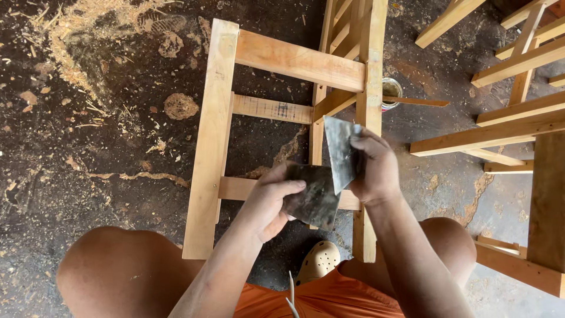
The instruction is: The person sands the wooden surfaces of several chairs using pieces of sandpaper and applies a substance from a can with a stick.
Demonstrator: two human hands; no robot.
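while the left hand [268,203] grips a dark plate [315,200], the right hand [374,168] clasps a scraper blade [338,150].

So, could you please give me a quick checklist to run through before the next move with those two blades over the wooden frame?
1. Left hand grips the dark flat blade: ok.
2. Right hand grips the grey blade: ok.
3. The two blades meet edge to face: ok, they overlap.
4. Fingers off the grey blade's lower edge: cannot tell, partly hidden.
5. Wooden frame lies steady on the floor: cannot tell.
6. Foot in the pale clog away from the blades: not ok, it lies right under them.
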